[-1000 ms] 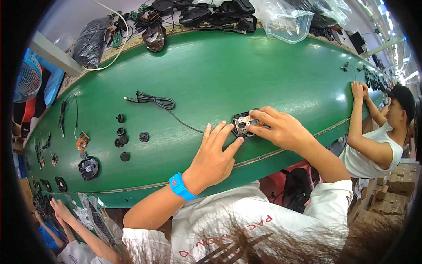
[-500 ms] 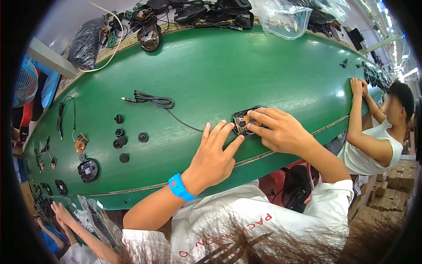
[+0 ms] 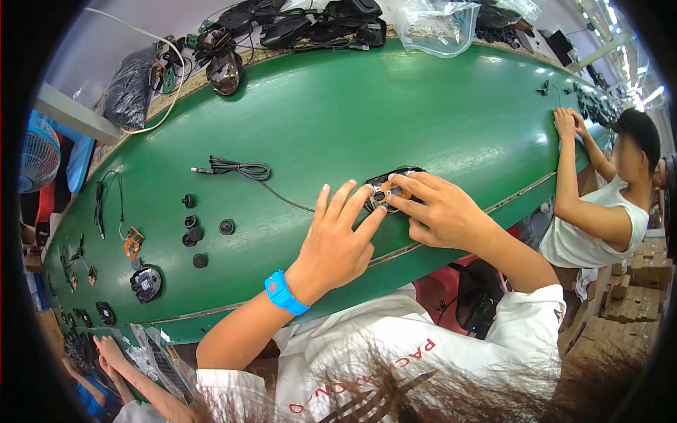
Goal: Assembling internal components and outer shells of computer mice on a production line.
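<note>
An opened black computer mouse shell (image 3: 407, 170) lies on the green work surface, with an orange-brown circuit board (image 3: 385, 187) in it. My right hand (image 3: 451, 211) bends over it from the right, fingers closed on the board. From the left, my left hand (image 3: 337, 247) reaches to the shell's near-left edge. Its fingers are spread, and the thumb and index fingertips touch the board's edge. A black cable (image 3: 285, 198) runs from the mouse to a tied coil (image 3: 250, 169) with a USB plug. My fingers hide part of the board.
Several small black wheels (image 3: 226, 226) sit left of my left hand. Farther left are another circuit board (image 3: 132, 243) and a round black shell (image 3: 146, 283). Mice and cables (image 3: 285, 29) line the far edge beside a clear plastic bag (image 3: 441, 32). Co-workers sit at both ends.
My left thumb and fingers have shifted slightly up and in to the board's left edge. My right hand stays over the board. The whole view has tilted a little.
</note>
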Available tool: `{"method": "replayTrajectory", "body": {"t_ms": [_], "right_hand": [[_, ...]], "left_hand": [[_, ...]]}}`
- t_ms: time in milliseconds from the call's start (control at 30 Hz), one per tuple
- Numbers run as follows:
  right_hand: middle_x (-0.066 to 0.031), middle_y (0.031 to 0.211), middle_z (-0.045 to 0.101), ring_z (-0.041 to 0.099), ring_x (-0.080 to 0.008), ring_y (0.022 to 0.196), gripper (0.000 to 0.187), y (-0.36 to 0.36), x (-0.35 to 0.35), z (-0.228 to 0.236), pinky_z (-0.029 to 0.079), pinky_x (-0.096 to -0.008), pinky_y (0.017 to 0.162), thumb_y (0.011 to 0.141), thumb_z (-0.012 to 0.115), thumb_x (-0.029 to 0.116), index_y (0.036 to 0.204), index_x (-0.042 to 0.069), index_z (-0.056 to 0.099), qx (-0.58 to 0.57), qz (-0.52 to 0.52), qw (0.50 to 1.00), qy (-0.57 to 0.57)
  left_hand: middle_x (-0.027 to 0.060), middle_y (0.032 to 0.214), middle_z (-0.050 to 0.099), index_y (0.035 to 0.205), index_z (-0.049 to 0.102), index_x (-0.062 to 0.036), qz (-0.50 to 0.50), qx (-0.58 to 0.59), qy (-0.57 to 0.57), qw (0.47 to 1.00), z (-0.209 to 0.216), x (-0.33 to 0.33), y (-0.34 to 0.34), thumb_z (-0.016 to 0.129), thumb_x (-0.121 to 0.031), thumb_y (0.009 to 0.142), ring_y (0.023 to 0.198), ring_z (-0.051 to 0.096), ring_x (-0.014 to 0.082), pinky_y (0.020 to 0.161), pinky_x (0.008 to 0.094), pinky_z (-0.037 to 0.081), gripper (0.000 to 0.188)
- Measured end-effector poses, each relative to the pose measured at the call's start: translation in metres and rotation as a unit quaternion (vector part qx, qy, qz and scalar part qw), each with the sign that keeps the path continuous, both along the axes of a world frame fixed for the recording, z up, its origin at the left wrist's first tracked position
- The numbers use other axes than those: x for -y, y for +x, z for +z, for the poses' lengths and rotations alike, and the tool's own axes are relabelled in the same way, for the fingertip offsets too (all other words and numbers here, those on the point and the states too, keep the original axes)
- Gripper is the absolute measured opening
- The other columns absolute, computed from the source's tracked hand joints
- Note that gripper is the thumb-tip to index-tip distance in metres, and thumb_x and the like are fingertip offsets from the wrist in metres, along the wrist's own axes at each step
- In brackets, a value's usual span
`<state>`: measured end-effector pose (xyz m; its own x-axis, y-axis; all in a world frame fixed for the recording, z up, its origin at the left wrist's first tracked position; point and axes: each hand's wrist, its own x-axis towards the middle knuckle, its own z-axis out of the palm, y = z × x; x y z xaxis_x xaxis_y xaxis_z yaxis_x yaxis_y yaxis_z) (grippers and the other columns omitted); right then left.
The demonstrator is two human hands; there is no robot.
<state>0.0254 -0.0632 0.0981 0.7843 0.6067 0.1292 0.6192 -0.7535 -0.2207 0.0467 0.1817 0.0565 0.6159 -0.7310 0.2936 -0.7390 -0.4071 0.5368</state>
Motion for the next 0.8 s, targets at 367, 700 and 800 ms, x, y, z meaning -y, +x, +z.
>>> {"method": "replayTrajectory", "body": {"t_ms": [367,700,800], "right_hand": [[-0.0169,0.136,0.059,0.062,-0.0387,0.119,0.053,-0.018,0.016,-0.011,0.055,-0.0488,0.098,0.07,0.071,0.002,0.122,0.005,0.068,-0.023,-0.062,0.987,0.143],[-0.0109,0.118,0.07,0.066,-0.0338,0.116,0.04,-0.022,0.029,-0.039,0.054,-0.0469,0.096,0.07,0.07,0.003,0.11,0.006,0.072,0.082,-0.107,0.978,0.16],[-0.0104,0.118,0.071,0.066,-0.0331,0.115,0.04,-0.023,0.029,-0.041,0.054,-0.047,0.096,0.07,0.07,0.004,0.11,0.005,0.072,0.089,-0.11,0.977,0.161]], "left_hand": [[0.0129,0.14,0.056,0.13,0.064,-0.0123,-0.043,0.015,0.036,0.998,0.005,0.018,0.02,0.064,-0.006,0.079,0.135,0.047,0.0414,0.116,0.0661,0.031,0.051],[0.0143,0.137,0.056,0.125,0.064,-0.0107,-0.048,0.028,0.039,0.998,0.004,0.025,0.022,0.066,-0.006,0.077,0.13,0.051,0.041,0.116,0.0649,0.033,0.048],[0.0147,0.137,0.056,0.124,0.064,-0.0105,-0.051,0.027,0.04,0.998,0.003,0.025,0.023,0.067,-0.006,0.077,0.129,0.051,0.0411,0.115,0.0643,0.034,0.048]]}}
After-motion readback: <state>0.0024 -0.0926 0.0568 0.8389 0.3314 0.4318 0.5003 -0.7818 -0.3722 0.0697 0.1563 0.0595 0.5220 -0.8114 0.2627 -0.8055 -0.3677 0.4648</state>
